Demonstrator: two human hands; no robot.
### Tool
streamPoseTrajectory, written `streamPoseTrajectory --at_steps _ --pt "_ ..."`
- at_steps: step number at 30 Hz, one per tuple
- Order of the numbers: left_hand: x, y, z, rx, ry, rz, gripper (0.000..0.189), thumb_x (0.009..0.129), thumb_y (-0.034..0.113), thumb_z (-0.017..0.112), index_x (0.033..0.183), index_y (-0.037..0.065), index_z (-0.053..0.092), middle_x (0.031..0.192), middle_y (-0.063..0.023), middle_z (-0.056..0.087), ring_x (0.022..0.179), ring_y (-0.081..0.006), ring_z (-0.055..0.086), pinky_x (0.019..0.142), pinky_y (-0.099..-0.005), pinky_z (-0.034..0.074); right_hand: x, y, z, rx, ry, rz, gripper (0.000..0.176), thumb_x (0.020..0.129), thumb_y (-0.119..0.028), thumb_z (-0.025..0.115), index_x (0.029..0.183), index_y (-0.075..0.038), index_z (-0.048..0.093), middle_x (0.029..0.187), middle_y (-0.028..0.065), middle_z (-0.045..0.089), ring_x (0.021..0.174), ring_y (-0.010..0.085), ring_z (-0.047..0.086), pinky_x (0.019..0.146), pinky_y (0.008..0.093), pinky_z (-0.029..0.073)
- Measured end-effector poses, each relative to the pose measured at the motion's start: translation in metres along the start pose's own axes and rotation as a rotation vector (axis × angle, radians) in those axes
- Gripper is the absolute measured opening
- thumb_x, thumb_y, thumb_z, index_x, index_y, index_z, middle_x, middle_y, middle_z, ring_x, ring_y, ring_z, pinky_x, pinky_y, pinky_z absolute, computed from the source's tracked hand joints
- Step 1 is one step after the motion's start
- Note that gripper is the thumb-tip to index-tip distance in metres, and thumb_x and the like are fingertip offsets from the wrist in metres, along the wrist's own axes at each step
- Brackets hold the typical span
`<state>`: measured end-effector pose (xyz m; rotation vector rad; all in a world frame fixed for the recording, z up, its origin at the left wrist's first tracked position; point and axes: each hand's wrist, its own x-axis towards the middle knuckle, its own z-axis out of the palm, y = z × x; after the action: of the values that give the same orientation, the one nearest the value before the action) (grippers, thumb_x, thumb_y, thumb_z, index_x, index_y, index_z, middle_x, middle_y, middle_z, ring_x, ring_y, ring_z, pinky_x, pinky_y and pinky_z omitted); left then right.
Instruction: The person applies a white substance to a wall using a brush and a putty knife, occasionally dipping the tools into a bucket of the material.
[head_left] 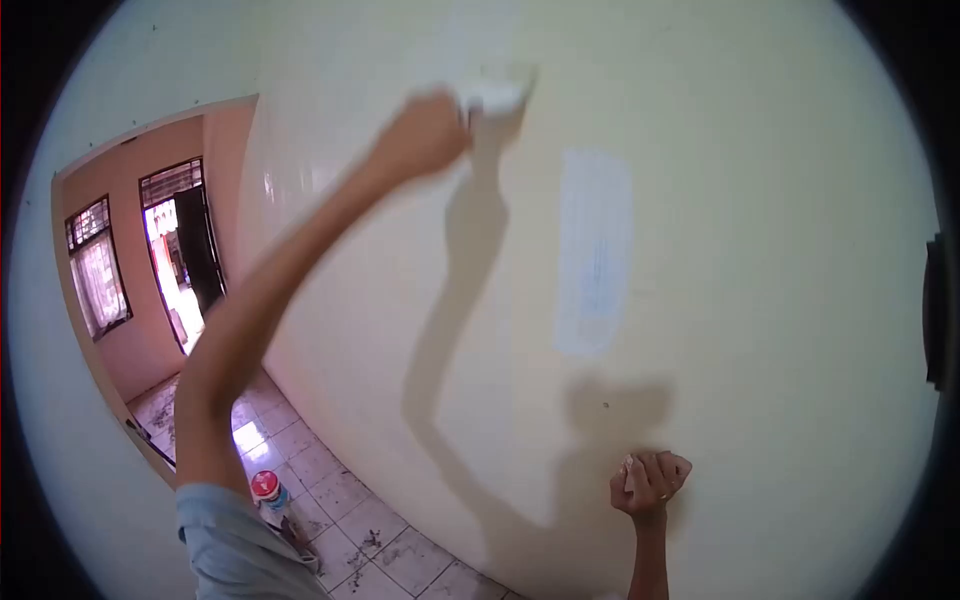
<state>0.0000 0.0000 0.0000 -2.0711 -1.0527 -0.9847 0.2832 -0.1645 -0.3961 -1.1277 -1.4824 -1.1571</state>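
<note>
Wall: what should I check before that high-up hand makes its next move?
1. Grip of the left hand on the white thing: ok.
2. Is the white thing flat on the wall: cannot tell, it is blurred.
3. Fist of the right hand leans on the wall: ok.
4. The pale patch lies apart from both hands: ok.
5. The can stands on the floor tiles, lid on: ok.

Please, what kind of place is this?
Probably a house room being repainted: the left hand holds a white object on a cream wall with a pale patch; tiled floor with a small can; doorway to a pink room.
</note>
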Motion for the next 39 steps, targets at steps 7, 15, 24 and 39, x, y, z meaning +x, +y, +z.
streamPoseTrajectory --at_steps 7,15,24,39 --pt "-0.231 0.054 0.07 -0.364 -0.879 -0.09 0.028 0.083 0.024 0.058 0.098 0.002 0.065 0.085 -0.0293 0.063 0.085 -0.0437 0.063 0.078 -0.0519 0.049 0.007 0.003 0.012 -0.004 0.055 0.007 0.006 0.064 -0.01 0.058 0.068 -0.012 0.056 0.066 -0.0027 0.056 0.063 0.0172 0.046 0.068 0.0359 0.03" --pt "-0.117 0.026 0.033 -0.473 -0.869 -0.046 0.047 0.079 0.039 0.071 0.059 -0.002 0.062 0.046 -0.0044 0.043 0.043 -0.0143 0.042 0.041 -0.033 0.037 0.006 0.01 0.012 0.035 0.046 -0.025 0.005 0.066 -0.009 0.058 0.07 -0.01 0.055 0.068 0.0 0.057 0.063 0.019 0.046 0.07 0.0365 0.03" --pt "0.074 0.019 -0.123 -0.173 -0.447 -0.301 0.034 0.085 0.033 0.067 0.095 0.001 0.07 0.052 -0.0039 0.046 0.042 -0.0168 0.04 0.038 -0.0343 0.032 0.008 0.008 0.014 -0.016 0.062 -0.006 0.008 0.064 -0.01 0.059 0.066 -0.013 0.052 0.067 -0.0031 0.057 0.063 0.0171 0.046 0.071 0.0357 0.031" --pt "-0.132 0.057 0.035 -0.043 -0.051 -0.045 0.013 0.072 0.009 0.058 0.078 -0.002 0.062 0.078 -0.0222 0.065 0.072 -0.0381 0.065 0.063 -0.0479 0.054 0.014 0.005 0.006 0.02 0.001 0.003 0.008 0.065 -0.009 0.061 0.071 -0.011 0.056 0.072 -0.0002 0.058 0.065 0.0193 0.049 0.07 0.0373 0.032"
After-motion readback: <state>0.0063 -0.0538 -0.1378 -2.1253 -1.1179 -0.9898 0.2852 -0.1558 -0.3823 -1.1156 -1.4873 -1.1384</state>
